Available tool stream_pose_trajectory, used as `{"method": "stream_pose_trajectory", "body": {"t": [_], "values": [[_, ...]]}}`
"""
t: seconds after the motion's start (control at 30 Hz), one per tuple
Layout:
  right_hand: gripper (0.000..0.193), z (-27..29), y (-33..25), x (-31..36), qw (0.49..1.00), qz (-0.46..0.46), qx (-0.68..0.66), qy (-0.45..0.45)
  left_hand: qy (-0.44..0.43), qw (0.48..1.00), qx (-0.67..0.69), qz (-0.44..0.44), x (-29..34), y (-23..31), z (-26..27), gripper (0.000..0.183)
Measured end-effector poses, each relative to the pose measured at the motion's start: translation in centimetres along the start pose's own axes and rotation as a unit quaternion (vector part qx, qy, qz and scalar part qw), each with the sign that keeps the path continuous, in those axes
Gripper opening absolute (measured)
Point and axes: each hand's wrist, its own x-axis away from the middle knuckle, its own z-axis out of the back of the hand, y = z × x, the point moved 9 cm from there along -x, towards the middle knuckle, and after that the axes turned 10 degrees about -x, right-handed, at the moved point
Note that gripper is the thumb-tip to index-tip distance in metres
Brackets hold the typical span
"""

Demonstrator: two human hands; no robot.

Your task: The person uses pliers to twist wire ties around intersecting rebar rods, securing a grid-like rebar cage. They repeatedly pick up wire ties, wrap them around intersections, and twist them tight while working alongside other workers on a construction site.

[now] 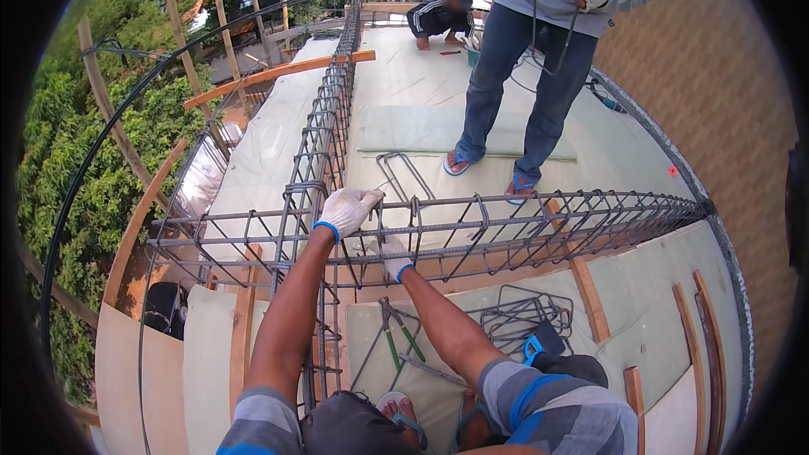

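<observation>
My left hand [350, 211], in a white knit glove with a blue cuff, is closed on a steel stirrup [379, 223] at the top of the rebar cage [506, 232] running left to right. Lower on the same stirrup is my right hand [393, 258], also gloved; its fingers are closed and partly hidden behind the bars. Just left of my hands, a second rebar cage [324, 126] runs away from me and crosses the first. Green-handled pincers [396, 339] lie by my feet. Beyond the cage are loose bent stirrups [404, 175].
A standing person [527, 76] in sandals holds bent steel rods; another person [442, 17] crouches farther back. More stirrups [527, 320] lie near my right arm. Wooden battens [581, 278] cross the sheeted deck. The deck has an edge at left, beside wooden posts [126, 126] and trees.
</observation>
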Motion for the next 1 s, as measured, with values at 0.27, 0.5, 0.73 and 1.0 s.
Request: {"method": "stream_pose_trajectory", "body": {"t": [0.27, 0.5, 0.73, 1.0], "values": [[0.037, -0.5, -1.1, 0.3, 0.999, 0.025, -0.047, -0.003, 0.032, 0.999, -0.002, -0.016, 0.1, 0.2, 0.5, 0.063], [0.043, 4.0, 1.9, -2.9, 1.000, 0.010, 0.011, 0.017, 0.000, 1.000, 0.004, -0.022, -1.6, 2.9, -0.1, 0.067], [0.025, -0.7, -2.2, 1.1, 0.998, 0.014, -0.055, 0.014, 0.009, 0.998, -0.063, -0.026, -1.0, -0.9, -1.1, 0.072], [0.035, -1.0, -1.7, 1.8, 1.000, 0.018, -0.011, -0.013, -0.041, 0.998, -0.045, 0.023, 0.0, -1.6, -1.4, 0.066]]}}
